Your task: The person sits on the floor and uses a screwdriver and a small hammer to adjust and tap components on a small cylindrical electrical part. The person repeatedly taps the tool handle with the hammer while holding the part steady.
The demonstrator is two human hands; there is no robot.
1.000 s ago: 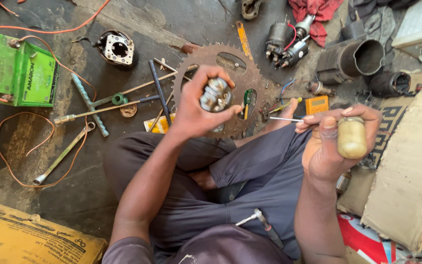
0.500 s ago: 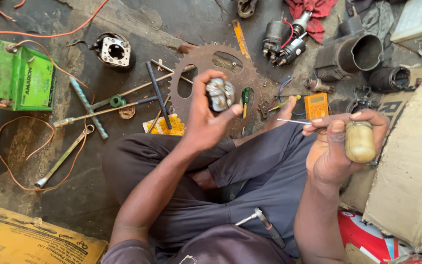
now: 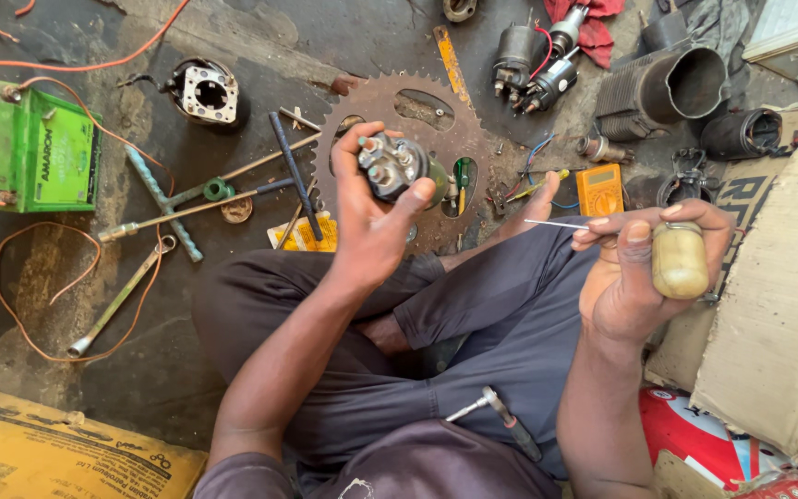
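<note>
Two hands are busy. Left hand [image 3: 371, 226] has lifted the round metal part [image 3: 394, 166] higher over the gear [image 3: 390, 102], grip tight around it. Right hand [image 3: 634, 277] still pinches a jar [image 3: 679, 261] and thin wire [image 3: 556, 224].

A stained, dark concrete floor [image 3: 94, 351] carries everything here: a large rusty toothed sprocket [image 3: 473, 120], a green box-shaped battery [image 3: 25, 152] with orange wire [image 3: 20, 286] looping beside it, and long steel wrenches [image 3: 131, 286] lying crossed near a dark metal rod [image 3: 294, 174]. Further back lie a finned grey engine cylinder [image 3: 662, 88], small black motor units [image 3: 533, 60] by a red rag [image 3: 593, 32], and an orange handheld meter [image 3: 599, 189]. Flattened brown cardboard [image 3: 778, 305] covers the right edge, and a yellow printed sheet [image 3: 48, 448] the near left corner.
</note>
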